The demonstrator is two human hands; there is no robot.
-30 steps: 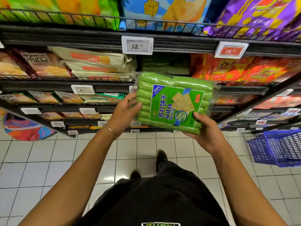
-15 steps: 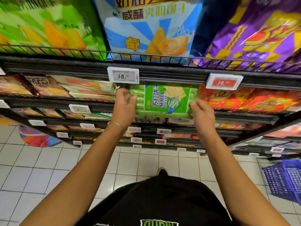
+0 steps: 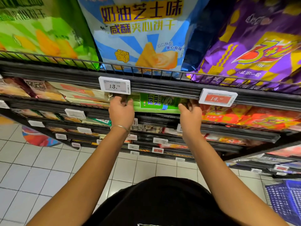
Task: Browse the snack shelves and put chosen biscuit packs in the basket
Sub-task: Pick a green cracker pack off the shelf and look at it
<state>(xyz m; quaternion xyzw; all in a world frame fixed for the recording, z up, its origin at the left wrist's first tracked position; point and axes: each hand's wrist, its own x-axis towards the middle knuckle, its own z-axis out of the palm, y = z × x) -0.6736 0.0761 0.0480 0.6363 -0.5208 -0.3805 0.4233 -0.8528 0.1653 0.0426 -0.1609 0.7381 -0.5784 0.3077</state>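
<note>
1. A white price tag (image 3: 114, 85) shows 13.70.
2. To its right hangs a red price tag (image 3: 218, 99); its figures are blurred.
3. Right above the white price tag stands a blue bag (image 3: 141, 33) printed with a cheese block. A green bag (image 3: 40, 33) stands above and to the left, a purple bag (image 3: 254, 46) above and to the right.
4. Just below and left of it, cream packs (image 3: 81, 93) lie stacked flat.
5. Well below it is a pale tiled floor (image 3: 32, 173), with a colourful floor sticker (image 3: 39, 139) down to the left.

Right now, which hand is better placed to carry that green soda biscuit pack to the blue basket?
Probably the right hand. It grips the right end of the green soda biscuit pack, and the blue basket sits low on that same side; the left hand would have to cross the body.
</note>
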